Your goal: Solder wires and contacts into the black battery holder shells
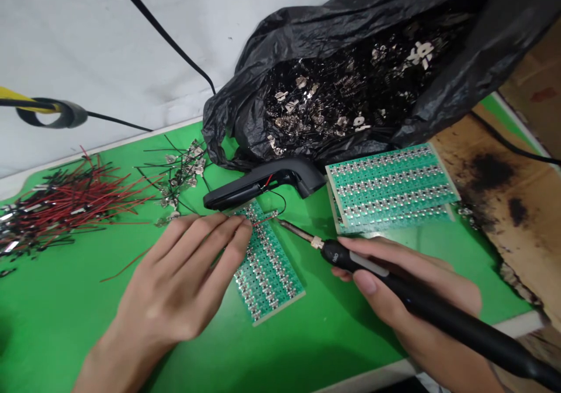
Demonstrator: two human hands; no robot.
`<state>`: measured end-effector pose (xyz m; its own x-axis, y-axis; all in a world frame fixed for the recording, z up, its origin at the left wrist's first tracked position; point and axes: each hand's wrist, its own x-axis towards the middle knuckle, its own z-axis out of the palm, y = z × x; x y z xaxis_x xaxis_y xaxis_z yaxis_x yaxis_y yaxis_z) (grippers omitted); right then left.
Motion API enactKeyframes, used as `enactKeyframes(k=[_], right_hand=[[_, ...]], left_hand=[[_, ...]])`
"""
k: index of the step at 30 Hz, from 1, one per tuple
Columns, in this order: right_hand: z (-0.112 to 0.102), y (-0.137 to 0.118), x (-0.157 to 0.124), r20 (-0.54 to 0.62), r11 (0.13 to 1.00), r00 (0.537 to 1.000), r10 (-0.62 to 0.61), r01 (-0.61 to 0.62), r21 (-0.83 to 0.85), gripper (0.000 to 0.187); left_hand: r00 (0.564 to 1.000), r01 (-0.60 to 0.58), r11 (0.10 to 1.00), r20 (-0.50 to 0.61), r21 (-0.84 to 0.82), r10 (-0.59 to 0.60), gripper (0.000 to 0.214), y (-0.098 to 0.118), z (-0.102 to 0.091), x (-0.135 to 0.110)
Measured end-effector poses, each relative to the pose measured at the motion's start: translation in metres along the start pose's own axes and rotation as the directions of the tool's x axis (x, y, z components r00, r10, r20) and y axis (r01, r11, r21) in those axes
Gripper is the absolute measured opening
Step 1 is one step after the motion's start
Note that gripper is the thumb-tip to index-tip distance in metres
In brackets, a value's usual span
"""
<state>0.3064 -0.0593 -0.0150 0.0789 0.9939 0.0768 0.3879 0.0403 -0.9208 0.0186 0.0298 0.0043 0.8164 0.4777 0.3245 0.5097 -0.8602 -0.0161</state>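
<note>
- At the back of the green counter (pixel 87 323), a black plastic bag (pixel 350 42) is seen lying open on its side; it is filled with a heap of small metal clips (pixel 333 107), some of them shiny.
- Just in front of the bag's mouth, a black plastic casing (pixel 302 177) is laid on the counter, with a red and a black wire led out of it.
- To the right of the casing, a stack of green circuit boards (pixel 390 185) is set, close against the bag.
- The left hand (pixel 179 282) is brought in from the lower left, palm down and low over the counter. Its fingers are stretched out and kept close together, and their tips are rested on the upper end of a single circuit board (pixel 267 264), where a thin red wire (pixel 263 219) is pressed down; whether that wire is also pinched cannot be told.
- The right hand (pixel 407 294) is brought in from the lower right and is closed around a black soldering iron (pixel 421 302), gripped like a pen with the thumb along its side. The metal tip is pointed up and left, and is placed at the board's top corner, just beside the left fingertips.
- At the far left, a pile of red and black wires (pixel 65 206) is spread out, well apart from both hands.
</note>
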Motion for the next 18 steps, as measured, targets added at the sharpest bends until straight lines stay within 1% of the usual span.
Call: enactKeyframes(k=[6, 11, 14, 18], right_hand=[[0.000, 0.000, 0.000, 0.006, 1.000, 1.000, 0.008, -0.008, -0.001, 0.027], [0.001, 0.001, 0.002, 0.005, 1.000, 1.000, 0.014, -0.014, 0.002, 0.028], [0.001, 0.000, 0.002, 0.008, 1.000, 1.000, 0.016, -0.016, 0.001, 0.028], [0.000, -0.002, 0.003, 0.013, 1.000, 0.999, 0.029, -0.029, 0.003, 0.029]], left_hand=[[1.000, 0.004, 1.000, 0.024, 0.005, -0.004, 0.027, 0.001, -0.004, 0.001], [0.998, 0.019, 1.000, -0.053, 0.008, -0.019, 0.028, -0.001, 0.003, -0.002], [0.998, 0.025, 1.000, -0.051, 0.002, -0.025, 0.029, -0.002, 0.007, -0.004], [0.998, 0.035, 0.999, -0.047, -0.009, -0.035, 0.030, -0.002, 0.006, -0.006]])
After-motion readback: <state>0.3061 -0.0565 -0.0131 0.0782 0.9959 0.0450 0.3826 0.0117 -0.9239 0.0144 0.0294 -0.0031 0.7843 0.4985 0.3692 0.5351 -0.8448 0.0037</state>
